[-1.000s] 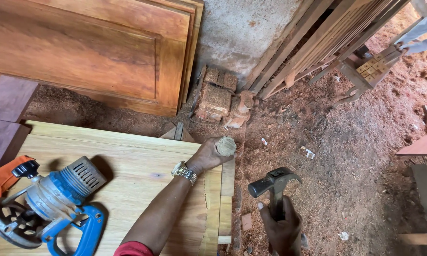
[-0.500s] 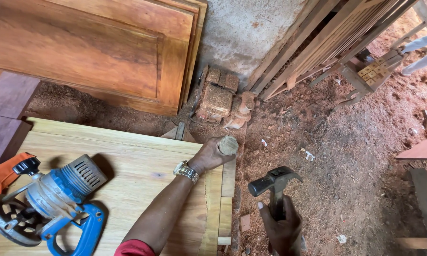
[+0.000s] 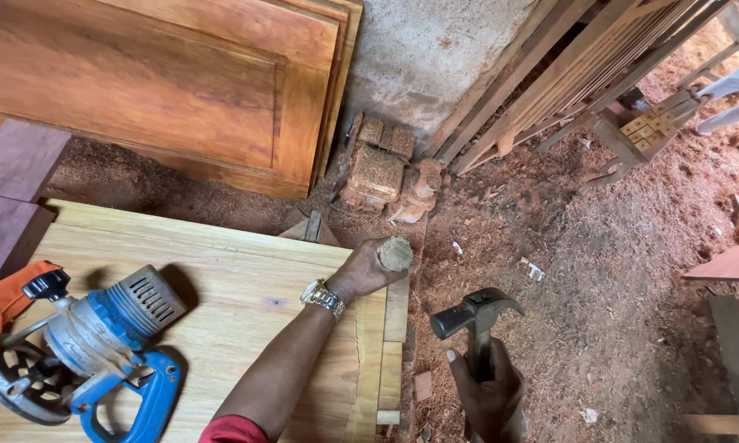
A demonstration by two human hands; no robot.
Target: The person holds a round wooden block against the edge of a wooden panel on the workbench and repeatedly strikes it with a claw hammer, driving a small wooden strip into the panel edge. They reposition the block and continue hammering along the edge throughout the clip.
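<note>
1. I am holding a claw hammer [image 3: 478, 316] in my right hand [image 3: 488, 394]; the fingers are wrapping fully around the handle just below the head, so the grip is choked up and closed tight.
2. I am gripping a short round wooden piece [image 3: 395, 253] with my left hand [image 3: 361, 271]; the fingers [image 3: 377, 264] are curling narrowly around its lower part, leaving its rough top face showing above them.
3. The wooden piece is sitting at the far right corner of the pale wooden panel [image 3: 221, 279], directly over the narrow edge strips [image 3: 395, 328]. Whether its base is touching the panel I cannot tell.
4. The hammer head is hanging below and to the right of the piece, apart from it, off the panel edge and over the sawdust floor [image 3: 615, 295].
5. As I judge it, a good strike is calling for the hammer face to meet the exposed top squarely, the left fingers keeping low on the piece and clear of that face.
6. A first light tap is, in my view, safer than a full swing, since the piece is being steadied by fingers alone.
7. A blue power router [image 3: 90, 344] is lying well to the left of the left hand, away from the work.
</note>
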